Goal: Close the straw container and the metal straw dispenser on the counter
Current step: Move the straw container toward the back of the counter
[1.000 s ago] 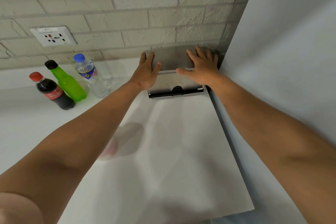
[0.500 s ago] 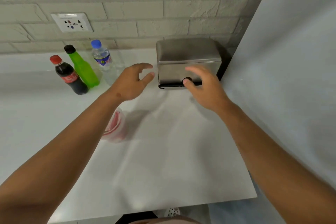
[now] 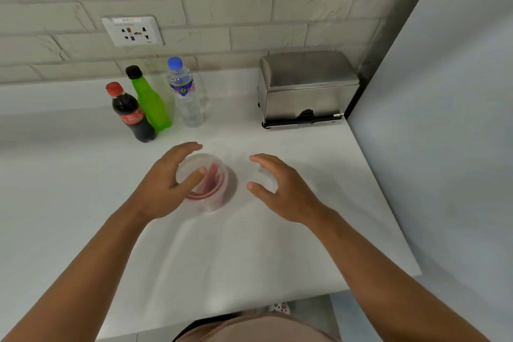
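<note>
We see two bare arms reaching over a white table (image 3: 277,244). The left hand (image 3: 163,189) curls loosely around a clear round straw container (image 3: 211,183) holding red straws, thumb across its top. The right hand (image 3: 280,189) hovers just right of it, fingers spread, holding nothing. Farther back, at the right, the metal straw dispenser (image 3: 308,89) sits with its lid down. At far left stand three bottles (image 3: 155,100).

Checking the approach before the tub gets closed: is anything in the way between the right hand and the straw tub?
Nothing visible. Only bare counter lies between the right hand and the straw tub; the left hand is already on its far side.
</note>
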Motion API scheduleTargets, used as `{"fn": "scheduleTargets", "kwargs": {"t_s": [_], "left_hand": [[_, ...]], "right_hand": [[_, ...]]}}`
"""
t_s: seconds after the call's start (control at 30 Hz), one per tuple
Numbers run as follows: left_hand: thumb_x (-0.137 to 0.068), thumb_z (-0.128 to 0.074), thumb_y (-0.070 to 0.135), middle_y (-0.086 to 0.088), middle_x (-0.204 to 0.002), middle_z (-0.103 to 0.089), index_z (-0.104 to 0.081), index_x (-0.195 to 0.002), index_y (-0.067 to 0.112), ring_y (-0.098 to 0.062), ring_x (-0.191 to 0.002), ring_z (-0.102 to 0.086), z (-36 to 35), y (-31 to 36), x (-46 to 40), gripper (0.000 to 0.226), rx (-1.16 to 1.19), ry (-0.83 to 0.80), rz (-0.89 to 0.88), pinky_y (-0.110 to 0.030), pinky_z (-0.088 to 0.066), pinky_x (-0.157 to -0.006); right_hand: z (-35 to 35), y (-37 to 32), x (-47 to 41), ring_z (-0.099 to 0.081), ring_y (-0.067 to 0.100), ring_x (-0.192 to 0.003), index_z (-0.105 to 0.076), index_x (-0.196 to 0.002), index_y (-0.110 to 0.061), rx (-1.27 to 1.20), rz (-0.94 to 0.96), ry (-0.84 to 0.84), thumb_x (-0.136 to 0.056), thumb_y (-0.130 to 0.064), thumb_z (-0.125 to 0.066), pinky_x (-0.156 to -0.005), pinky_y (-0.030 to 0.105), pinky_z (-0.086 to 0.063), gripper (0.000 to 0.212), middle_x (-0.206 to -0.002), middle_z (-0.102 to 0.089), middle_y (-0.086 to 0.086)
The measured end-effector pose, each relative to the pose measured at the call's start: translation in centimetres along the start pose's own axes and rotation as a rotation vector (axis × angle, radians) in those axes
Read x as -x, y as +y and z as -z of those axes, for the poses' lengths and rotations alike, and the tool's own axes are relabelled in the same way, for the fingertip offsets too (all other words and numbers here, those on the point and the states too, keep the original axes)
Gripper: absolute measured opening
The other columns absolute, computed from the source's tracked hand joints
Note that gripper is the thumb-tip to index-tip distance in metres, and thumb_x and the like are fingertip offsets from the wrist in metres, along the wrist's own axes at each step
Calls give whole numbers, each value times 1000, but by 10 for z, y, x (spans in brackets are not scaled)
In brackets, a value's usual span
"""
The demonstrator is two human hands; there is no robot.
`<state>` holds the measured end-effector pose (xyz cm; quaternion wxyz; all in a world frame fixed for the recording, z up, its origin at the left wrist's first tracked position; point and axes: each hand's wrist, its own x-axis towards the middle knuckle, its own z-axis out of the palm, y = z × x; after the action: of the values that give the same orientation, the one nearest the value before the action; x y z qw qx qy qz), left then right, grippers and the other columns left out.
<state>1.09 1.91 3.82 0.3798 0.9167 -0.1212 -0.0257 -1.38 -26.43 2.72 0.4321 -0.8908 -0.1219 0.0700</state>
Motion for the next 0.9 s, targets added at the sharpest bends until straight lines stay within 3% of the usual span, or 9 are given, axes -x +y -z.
{"fn": "scheduleTargets", "kwargs": {"t_s": [0.07,0.13,0.2,0.27,0.43,0.57,0.67,0.77,0.9], "left_hand": [[-93,-60,56,13,-156,-41,-41,-150,36,-3,-142,-38,4,-18,12,63,44,-96,-5,-26,-31,-114],[-92,-64,49,26,-156,-35,-33,-149,49,3,-144,-34,6,-27,20,66,105,-163,-33,-21,-30,-115],[-91,-65,40,43,-146,-35,-29,-142,63,11,-138,-37,8,-27,25,66,155,-199,-68,-9,-34,-107],[-93,-64,36,45,-143,-37,-28,-140,66,10,-135,-41,9,-26,26,66,188,-221,-68,-10,-40,-101],[-91,-61,48,44,-147,-34,-23,-148,56,10,-136,-42,6,-44,25,69,264,-242,-29,-14,-43,-103],[-91,-62,49,29,-155,-36,-21,-160,36,4,-139,-43,6,-56,19,81,290,-276,-38,-22,-44,-108],[-95,-63,41,27,-153,-41,-24,-158,37,0,-139,-46,6,-55,18,75,309,-283,-73,-22,-43,-111],[-96,-64,37,32,-148,-45,-25,-154,47,0,-137,-49,4,-53,18,71,328,-256,-80,-21,-42,-112],[-95,-62,35,45,-136,-49,-24,-135,77,4,-128,-55,2,-44,17,69,353,-232,-75,-9,-44,-100]], "right_hand": [[-16,-10,-1,-49,7,-142,-48,-152,-25,11,-17,-12,-96,-39,-70,-119,31,-40,62,-158,-46,-11],[-31,-17,-2,-44,10,-147,-41,-156,-25,24,-31,-32,-96,-43,-68,-121,34,-38,68,-164,-39,-9],[-45,-23,-3,-35,11,-153,-36,-159,-25,42,-35,-39,-97,-44,-67,-124,35,-34,71,-168,-32,-8],[-57,-29,-4,-28,9,-156,-34,-159,-25,46,-33,-25,-98,-43,-67,-125,30,-31,72,-170,-28,-6],[-80,-41,-7,-22,5,-156,-35,-159,-28,48,-33,18,-99,-44,-64,-115,11,-23,68,-171,-23,-8],[-92,-43,-5,-16,-13,-147,-33,-161,-30,34,-54,55,-99,-45,-65,-105,-7,-16,71,-171,-20,-12],[-100,-43,-2,-15,-7,-153,-32,-161,-31,33,-55,103,-98,-47,-66,-113,2,-19,74,-172,-16,-12],[-110,-43,-1,-19,9,-159,-34,-161,-29,71,-43,180,-97,-49,-65,-125,28,-29,73,-173,-16,-10],[-121,-36,-1,-21,14,-160,-38,-159,-23,132,-24,252,-101,-59,-50,-124,44,-36,70,-174,-15,-5]]}}
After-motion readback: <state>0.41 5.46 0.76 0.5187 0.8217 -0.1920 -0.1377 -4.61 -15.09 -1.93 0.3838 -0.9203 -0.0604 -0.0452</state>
